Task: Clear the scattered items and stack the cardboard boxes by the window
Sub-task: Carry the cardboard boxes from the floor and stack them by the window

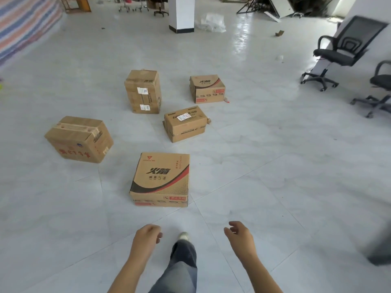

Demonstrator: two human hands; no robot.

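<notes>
Both hands are hanging empty over the tiled floor (275, 166), the left hand (146, 234) loosely curled, the right hand (240, 234) half open. Five cardboard boxes are sitting scattered ahead, the nearest box (160, 179) just beyond the person's shoe (183, 235).

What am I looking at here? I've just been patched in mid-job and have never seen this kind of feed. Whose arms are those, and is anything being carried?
There is one picture, from a wide-angle camera worn on a person's head, looking forward and down. No machine is involved: the arms at the bottom are the wearer's own. The left hand and right hand are both empty, fingers loosely curled. A leg and shoe show between them.

Five cardboard boxes sit apart on the tiled floor, none stacked: the nearest box straight ahead, a left box, a tall box, a middle box and a far box. Office chairs stand on the right.
</notes>
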